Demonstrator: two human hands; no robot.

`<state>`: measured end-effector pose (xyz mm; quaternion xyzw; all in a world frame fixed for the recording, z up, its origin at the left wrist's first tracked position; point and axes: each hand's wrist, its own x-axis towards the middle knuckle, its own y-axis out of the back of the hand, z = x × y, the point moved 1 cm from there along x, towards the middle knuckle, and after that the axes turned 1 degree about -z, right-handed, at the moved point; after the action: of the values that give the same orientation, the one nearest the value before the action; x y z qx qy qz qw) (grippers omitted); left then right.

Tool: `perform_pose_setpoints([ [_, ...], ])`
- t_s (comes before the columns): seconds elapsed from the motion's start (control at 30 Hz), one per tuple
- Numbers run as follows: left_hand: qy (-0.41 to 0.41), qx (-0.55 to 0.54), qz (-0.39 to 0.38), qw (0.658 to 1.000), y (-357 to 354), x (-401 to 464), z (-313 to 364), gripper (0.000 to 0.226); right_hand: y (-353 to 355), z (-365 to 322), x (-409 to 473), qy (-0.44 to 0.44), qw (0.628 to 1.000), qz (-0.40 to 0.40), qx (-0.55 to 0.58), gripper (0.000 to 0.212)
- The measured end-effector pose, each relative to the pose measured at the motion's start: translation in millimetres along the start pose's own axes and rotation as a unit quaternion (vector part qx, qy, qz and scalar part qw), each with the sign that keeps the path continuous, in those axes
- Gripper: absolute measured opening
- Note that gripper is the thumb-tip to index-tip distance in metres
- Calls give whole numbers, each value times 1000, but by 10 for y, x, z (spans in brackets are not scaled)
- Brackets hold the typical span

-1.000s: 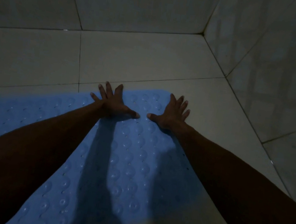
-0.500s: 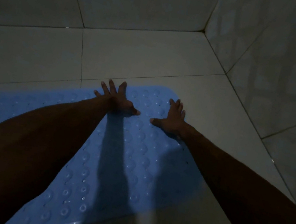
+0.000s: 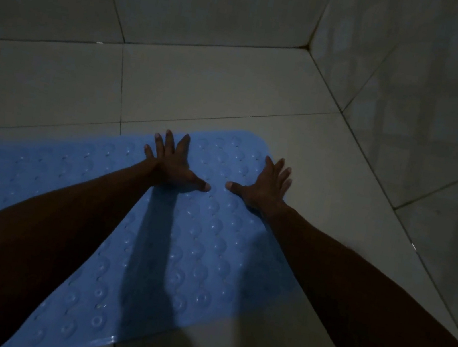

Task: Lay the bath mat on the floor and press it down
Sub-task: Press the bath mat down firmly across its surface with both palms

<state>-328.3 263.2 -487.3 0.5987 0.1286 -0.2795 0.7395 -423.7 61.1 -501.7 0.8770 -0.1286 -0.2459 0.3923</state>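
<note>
A light blue bath mat with rows of round suction bumps lies flat on the pale tiled floor. My left hand rests palm down on the mat near its far edge, fingers spread. My right hand lies palm down at the mat's far right corner, fingers spread, fingertips close to the mat's edge. Neither hand holds anything. Both forearms cover parts of the mat, and the mat's left end runs out of view.
Tiled walls meet in a corner at the far right. The right wall runs close alongside the mat's right end. The room is dim, and my arms cast dark shadows across the mat.
My right hand has shifted right toward the mat's far right corner and its fingers have spread wider. My left hand stays pressed in about the same spot.
</note>
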Motion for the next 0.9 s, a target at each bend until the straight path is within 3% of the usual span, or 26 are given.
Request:
perform_pose_setpoints([
  [0.17, 34, -23, 13, 999, -45, -57, 128, 140, -177, 181, -69, 112, 989, 90, -26, 96],
  [0.3, 56, -40, 39, 997, -147, -96, 172, 135, -189, 168, -43, 105, 991, 70, -50, 89],
  [0.53, 68, -47, 90, 992, -238, -114, 242, 121, 121, 194, 13, 98, 987, -126, -28, 118],
  [0.73, 59, -53, 79, 994, -221, -137, 246, 123, 92, 120, 22, 89, 984, -115, -102, 131],
  [0.9, 4, -40, 45, 998, -231, -228, 141, 132, 89, 58, -28, 72, 987, -76, -125, 131],
])
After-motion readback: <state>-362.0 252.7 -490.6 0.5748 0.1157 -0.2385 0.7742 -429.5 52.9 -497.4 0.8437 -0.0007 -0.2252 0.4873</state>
